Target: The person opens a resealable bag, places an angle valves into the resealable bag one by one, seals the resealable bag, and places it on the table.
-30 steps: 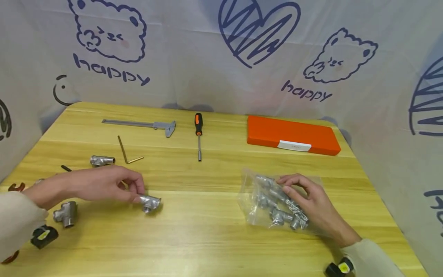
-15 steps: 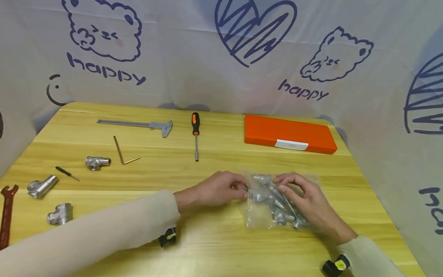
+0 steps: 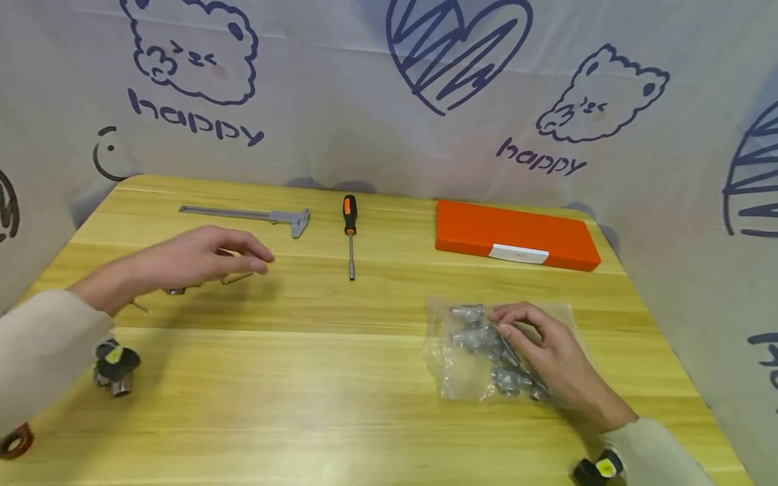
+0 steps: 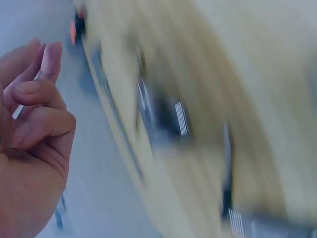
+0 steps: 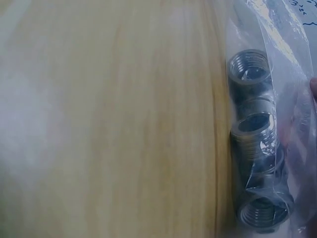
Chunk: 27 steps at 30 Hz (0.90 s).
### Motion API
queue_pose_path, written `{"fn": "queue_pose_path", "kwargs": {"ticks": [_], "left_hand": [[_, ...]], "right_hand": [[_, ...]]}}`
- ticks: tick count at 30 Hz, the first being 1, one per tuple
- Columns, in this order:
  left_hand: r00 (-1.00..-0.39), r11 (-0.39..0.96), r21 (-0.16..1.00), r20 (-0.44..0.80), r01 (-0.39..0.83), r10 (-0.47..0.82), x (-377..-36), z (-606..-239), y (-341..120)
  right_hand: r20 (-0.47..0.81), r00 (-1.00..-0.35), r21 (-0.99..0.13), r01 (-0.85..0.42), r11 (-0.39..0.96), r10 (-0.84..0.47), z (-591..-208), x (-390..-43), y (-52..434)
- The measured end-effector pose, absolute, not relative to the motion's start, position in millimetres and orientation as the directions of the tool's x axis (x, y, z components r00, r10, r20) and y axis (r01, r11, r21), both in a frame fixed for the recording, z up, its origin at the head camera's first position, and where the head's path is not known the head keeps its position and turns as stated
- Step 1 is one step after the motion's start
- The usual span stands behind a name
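Right hand (image 3: 550,361) lies on the clear plastic bag (image 3: 462,378) w/ fingers curled over its top, pressing it to the table (image 3: 340,405); thumb side hidden, so whether it pinches the film can't be told. Bag holds a heap of threaded metal fittings (image 3: 471,337); exact count unreadable in head view, but right wrist view shows 3 open threaded mouths (image 5: 255,131) stacked in a column behind the film.

Left hand (image 3: 188,260) hovers over the table well left of the bag, fingers loosely extended, thumb near fingertips; nothing visible in it. Left wrist view is motion-blurred, shows only curled fingers (image 4: 34,116).

Relative to the bag:
- 1 hex key (image 3: 240,277), far left, partly under the left hand's fingertips.
- 1 fitting (image 3: 175,291), far left, peeking out below that hand; 1 more fitting (image 3: 118,385) farther left, near the table's near-left edge, partly behind the wrist camera (image 3: 115,358).
- 1 small thin tool (image 3: 141,307), far left, mostly hidden by the wrist.
- 1 screwdriver (image 3: 349,233) w/ orange-black handle, behind and left.
- 1 caliper (image 3: 255,216), behind and farther left.
- 1 orange case (image 3: 516,236), directly behind, near the table's back edge.
- 1 red item (image 3: 13,442) at far-left frame edge, cut off.
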<state>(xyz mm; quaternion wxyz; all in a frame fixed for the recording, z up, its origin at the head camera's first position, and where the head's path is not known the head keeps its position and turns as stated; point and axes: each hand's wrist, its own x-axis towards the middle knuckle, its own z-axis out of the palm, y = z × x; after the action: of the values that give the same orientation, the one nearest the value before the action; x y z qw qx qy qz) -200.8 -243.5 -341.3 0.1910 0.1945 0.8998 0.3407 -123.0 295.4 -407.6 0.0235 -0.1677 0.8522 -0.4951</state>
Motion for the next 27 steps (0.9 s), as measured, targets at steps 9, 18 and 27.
{"fn": "queue_pose_path", "kwargs": {"ticks": [9, 18, 27], "left_hand": [[-0.908, 0.89, 0.416, -0.273, 0.187, 0.319, -208.4, -353.2, -369.3], [-0.909, 0.924, 0.321, -0.288, 0.206, 0.302, -199.6, -367.7, -373.6], [-0.917, 0.924, 0.295, -0.241, 0.244, 0.319, -200.3, -373.2, -367.9]], "right_hand": [[0.144, -0.937, -0.845, -0.284, 0.453, -0.318, -408.0, -121.9, 296.7], [0.155, -0.93, -0.852, -0.296, 0.431, -0.333, -410.0, -121.7, 298.5], [0.16, -0.926, -0.843, -0.308, 0.44, -0.341, -409.2, -122.6, 299.3]]}}
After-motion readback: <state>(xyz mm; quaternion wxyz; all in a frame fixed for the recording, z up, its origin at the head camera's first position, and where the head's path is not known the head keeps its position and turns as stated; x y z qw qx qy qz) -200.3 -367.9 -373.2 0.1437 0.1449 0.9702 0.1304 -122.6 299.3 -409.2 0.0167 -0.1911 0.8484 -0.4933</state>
